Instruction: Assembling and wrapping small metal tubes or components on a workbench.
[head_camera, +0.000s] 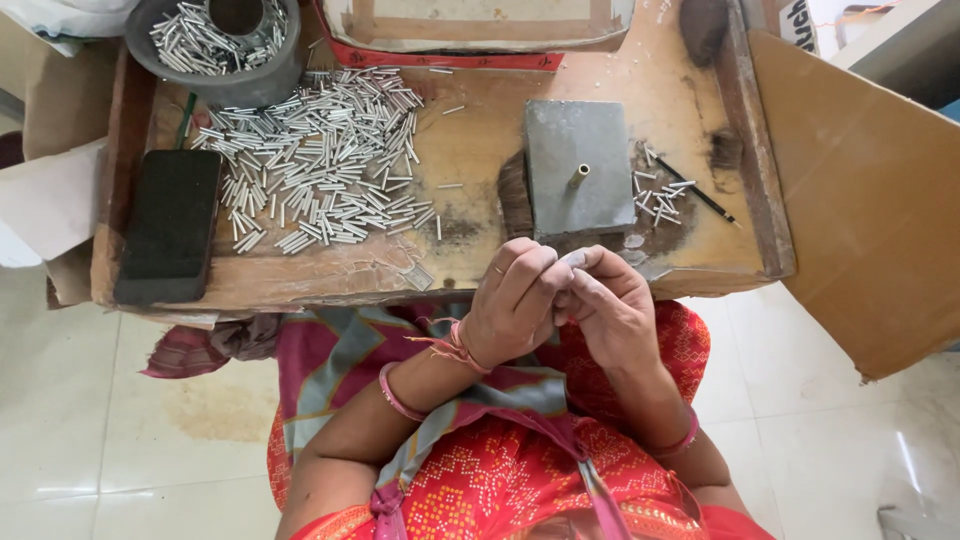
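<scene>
A single camera, worn on the person's head, looks almost straight down from close above. The wooden worktop (470, 250) fills the upper part of the view, its far edge cut off at the top. The person's lap and forearms sit at the bottom, with pale floor tiles (120, 420) on both sides.

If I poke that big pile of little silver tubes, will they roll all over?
Probably some would. The tubes look round, thin and smooth, so loose ones at the edge may roll on the flat board. They look stiff, like metal, and light. Those heaped crosswise would likely just slide and jam together.
</scene>
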